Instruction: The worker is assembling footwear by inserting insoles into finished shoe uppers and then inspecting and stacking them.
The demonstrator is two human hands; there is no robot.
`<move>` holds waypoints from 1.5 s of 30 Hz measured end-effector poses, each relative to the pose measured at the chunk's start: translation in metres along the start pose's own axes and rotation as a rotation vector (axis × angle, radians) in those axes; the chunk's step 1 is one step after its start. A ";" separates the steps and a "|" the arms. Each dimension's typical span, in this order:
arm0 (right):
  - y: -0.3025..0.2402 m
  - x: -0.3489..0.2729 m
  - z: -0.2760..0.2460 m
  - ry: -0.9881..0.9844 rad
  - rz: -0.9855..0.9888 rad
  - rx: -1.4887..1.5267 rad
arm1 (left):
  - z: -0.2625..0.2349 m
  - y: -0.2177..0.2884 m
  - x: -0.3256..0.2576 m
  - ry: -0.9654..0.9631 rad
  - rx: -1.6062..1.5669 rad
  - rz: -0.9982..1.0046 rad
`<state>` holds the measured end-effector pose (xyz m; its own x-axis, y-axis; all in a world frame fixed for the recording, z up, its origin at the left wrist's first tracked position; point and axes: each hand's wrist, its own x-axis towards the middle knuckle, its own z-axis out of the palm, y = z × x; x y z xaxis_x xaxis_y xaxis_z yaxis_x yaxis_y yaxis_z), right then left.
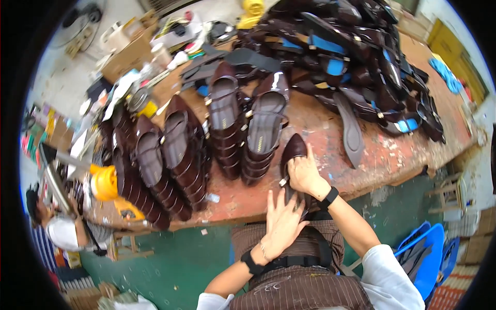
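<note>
A dark brown pointed flat shoe [292, 151] lies at the near edge of the worn red worktable [320, 121], toe pointing away from me. My right hand [304, 173] presses down on its middle with curled fingers. My left hand [281, 219] lies flat with fingers spread over the shoe's heel end, just off the table edge. Both wrists wear black bands. To the left stand several rows of stacked matching brown shoes [266, 129].
A big heap of brown shoes with blue insoles [351, 57] fills the far right of the table. A loose dark sole [351, 129] lies beside it. An orange-capped tool [105, 182], cans, boxes and clutter crowd the left. A blue crate [426, 253] stands at lower right; another person [57, 225] sits at left.
</note>
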<state>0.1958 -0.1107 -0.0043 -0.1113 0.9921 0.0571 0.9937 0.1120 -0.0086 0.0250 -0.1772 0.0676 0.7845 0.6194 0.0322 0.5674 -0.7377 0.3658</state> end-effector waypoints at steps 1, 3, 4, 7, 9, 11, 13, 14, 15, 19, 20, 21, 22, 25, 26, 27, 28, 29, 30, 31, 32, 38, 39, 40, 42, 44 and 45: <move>0.000 -0.009 -0.006 0.084 -0.053 0.157 | -0.004 -0.001 -0.001 0.079 0.102 0.045; 0.007 -0.026 -0.039 0.119 -0.260 0.745 | -0.027 -0.007 -0.012 0.099 -0.032 0.038; 0.010 -0.034 -0.064 0.046 -0.126 1.050 | -0.044 -0.015 -0.021 0.066 -0.169 0.037; 0.045 -0.057 -0.089 0.364 0.276 1.155 | -0.117 -0.023 -0.030 0.012 -0.552 0.012; 0.088 -0.079 -0.084 0.537 0.553 0.972 | -0.165 -0.025 -0.009 0.106 -0.541 0.237; 0.106 -0.088 -0.071 0.545 0.681 1.027 | -0.190 -0.030 0.011 0.357 -0.285 0.281; 0.102 -0.089 -0.066 0.501 0.728 1.047 | -0.200 -0.041 0.048 0.625 -0.030 0.203; 0.093 -0.085 -0.063 0.473 0.687 1.059 | -0.205 -0.056 0.067 0.697 0.095 0.157; 0.081 -0.079 -0.063 0.447 0.643 1.070 | -0.206 -0.074 0.086 0.787 0.197 0.140; 0.037 -0.064 -0.068 0.340 0.491 1.079 | -0.166 -0.168 0.105 0.408 0.414 -0.209; 0.028 -0.060 -0.074 0.292 0.477 1.104 | -0.154 -0.171 0.099 0.416 0.421 -0.215; 0.025 -0.058 -0.076 0.248 0.468 1.124 | -0.143 -0.171 0.093 0.426 0.423 -0.216; 0.024 -0.058 -0.069 0.214 0.441 1.198 | -0.143 -0.173 0.087 0.426 0.426 -0.207; 0.007 -0.035 -0.068 0.209 0.461 1.487 | -0.148 -0.163 0.074 0.413 0.462 -0.222; 0.006 -0.026 -0.071 0.054 0.438 1.498 | -0.147 -0.160 0.073 0.423 0.476 -0.249; 0.001 -0.014 -0.075 0.056 0.439 1.493 | -0.148 -0.158 0.075 0.440 0.493 -0.276; -0.011 0.002 -0.077 0.021 0.526 1.689 | -0.150 -0.162 0.074 0.424 0.449 -0.304; -0.022 0.016 -0.079 -0.016 0.613 1.884 | -0.151 -0.167 0.077 0.427 0.449 -0.306; -0.029 0.029 -0.075 -0.047 0.580 1.914 | -0.153 -0.173 0.079 0.423 0.374 -0.334; -0.034 0.042 -0.070 -0.072 0.546 1.942 | -0.153 -0.178 0.084 0.422 0.298 -0.356; -0.042 0.049 -0.065 -0.067 0.594 2.007 | -0.152 -0.182 0.085 0.490 0.236 -0.273; -0.061 0.061 -0.057 0.141 0.511 2.054 | -0.148 -0.185 0.074 0.511 0.191 -0.277; -0.057 0.060 -0.060 0.079 0.405 2.017 | -0.155 -0.176 0.072 0.499 0.194 -0.270; -0.057 0.068 -0.055 0.081 0.329 1.921 | -0.157 -0.169 0.069 0.462 0.246 -0.295; -0.060 0.081 -0.061 -0.053 0.225 1.768 | -0.159 -0.162 0.057 0.406 0.309 -0.338; -0.057 0.099 -0.065 -0.143 0.090 1.591 | -0.165 -0.163 0.052 0.398 0.315 -0.436; -0.053 0.108 -0.059 -0.137 0.099 1.589 | -0.169 -0.164 0.054 0.398 0.304 -0.491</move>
<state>0.1319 -0.0127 0.0613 -0.1374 0.9862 -0.0919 -0.0180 -0.0953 -0.9953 -0.0679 0.0224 0.1668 0.3009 0.9086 0.2896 0.9232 -0.3537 0.1504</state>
